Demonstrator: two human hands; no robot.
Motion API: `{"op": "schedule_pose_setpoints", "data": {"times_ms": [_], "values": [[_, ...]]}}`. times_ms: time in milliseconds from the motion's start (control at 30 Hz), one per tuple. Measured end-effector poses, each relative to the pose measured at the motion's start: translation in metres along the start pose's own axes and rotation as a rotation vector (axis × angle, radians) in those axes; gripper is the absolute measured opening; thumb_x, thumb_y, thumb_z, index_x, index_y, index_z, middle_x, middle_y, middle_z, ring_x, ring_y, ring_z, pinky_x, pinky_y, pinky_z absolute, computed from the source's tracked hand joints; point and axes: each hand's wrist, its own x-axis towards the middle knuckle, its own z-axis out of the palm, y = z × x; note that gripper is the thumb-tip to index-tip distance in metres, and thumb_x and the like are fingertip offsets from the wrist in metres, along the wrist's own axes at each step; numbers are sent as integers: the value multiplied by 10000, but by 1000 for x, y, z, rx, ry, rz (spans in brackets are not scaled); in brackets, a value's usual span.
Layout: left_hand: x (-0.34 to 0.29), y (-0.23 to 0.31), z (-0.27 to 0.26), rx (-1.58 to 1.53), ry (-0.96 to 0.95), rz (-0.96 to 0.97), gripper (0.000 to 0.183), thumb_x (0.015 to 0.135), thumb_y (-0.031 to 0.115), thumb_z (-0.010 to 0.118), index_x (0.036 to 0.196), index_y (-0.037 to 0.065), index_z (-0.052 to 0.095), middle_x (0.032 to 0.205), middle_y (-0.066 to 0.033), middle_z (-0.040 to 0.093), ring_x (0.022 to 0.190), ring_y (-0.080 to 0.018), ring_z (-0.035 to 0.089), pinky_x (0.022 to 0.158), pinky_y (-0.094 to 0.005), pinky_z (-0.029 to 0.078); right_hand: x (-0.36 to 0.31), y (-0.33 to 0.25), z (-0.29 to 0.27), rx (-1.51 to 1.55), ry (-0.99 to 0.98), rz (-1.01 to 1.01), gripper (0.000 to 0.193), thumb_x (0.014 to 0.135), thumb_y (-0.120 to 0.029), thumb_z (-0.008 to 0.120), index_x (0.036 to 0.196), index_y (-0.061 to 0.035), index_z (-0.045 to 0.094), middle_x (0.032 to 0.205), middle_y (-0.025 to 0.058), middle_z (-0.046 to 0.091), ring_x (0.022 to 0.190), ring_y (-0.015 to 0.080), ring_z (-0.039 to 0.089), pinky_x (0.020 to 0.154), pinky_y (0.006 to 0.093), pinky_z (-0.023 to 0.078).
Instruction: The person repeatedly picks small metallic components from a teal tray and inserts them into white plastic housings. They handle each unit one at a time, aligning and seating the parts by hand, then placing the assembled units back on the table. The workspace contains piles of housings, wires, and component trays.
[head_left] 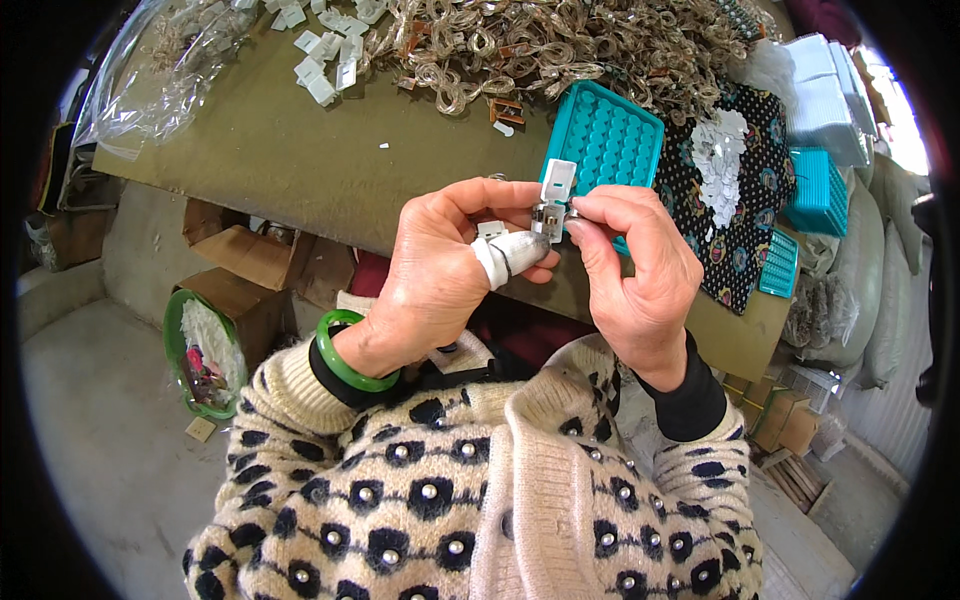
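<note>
Just above the near edge of the counter, the left hand has its grip pinching 1 white case, lid raised; the right hand pinches a tiny piece at its right side.

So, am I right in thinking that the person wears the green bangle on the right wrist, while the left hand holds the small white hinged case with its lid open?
Not quite: the green bangle is on the left wrist, as the head view shows. The left hand does hold the small white hinged case, lid open.
</note>
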Motion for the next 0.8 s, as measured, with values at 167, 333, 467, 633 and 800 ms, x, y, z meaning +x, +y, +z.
{"op": "schedule_pose_setpoints", "data": {"times_ms": [167,333,467,633,800], "values": [[-1,-2,-5,-18,-38,54,352,845,-12,704,1187,-41,623,954,-134,674,813,-215,702,732,-336,619,3,1,6,13,-40,-14,179,789,101,701,929,7,639,899,127,644,768,221,632,676,293,514],[-2,-1,-9,-42,-21,24,319,847,10,714,1151,-37,625,909,-114,664,757,-201,696,675,-332,615,5,-2,6,8,-112,-40,159,809,93,684,939,10,644,887,122,632,779,216,626,675,291,510],[0,3,-15,-18,-16,-12,250,865,53,710,1085,-19,615,870,-97,650,646,-159,650,536,-301,563,11,9,1,101,-57,12,149,810,70,675,945,11,649,843,123,609,739,251,624,635,328,507],[3,3,-21,-140,-77,30,207,921,116,649,1090,16,583,883,-109,654,594,-141,596,459,-250,467,13,26,10,-307,-106,-90,251,756,43,709,996,3,643,871,102,549,782,272,584,656,359,497],[4,6,-23,-184,-119,23,281,935,127,623,1192,22,576,1088,-201,666,790,-238,705,511,-263,540,15,33,9,-356,-187,-116,274,731,45,711,994,3,646,856,101,542,790,269,570,672,364,498]]}}
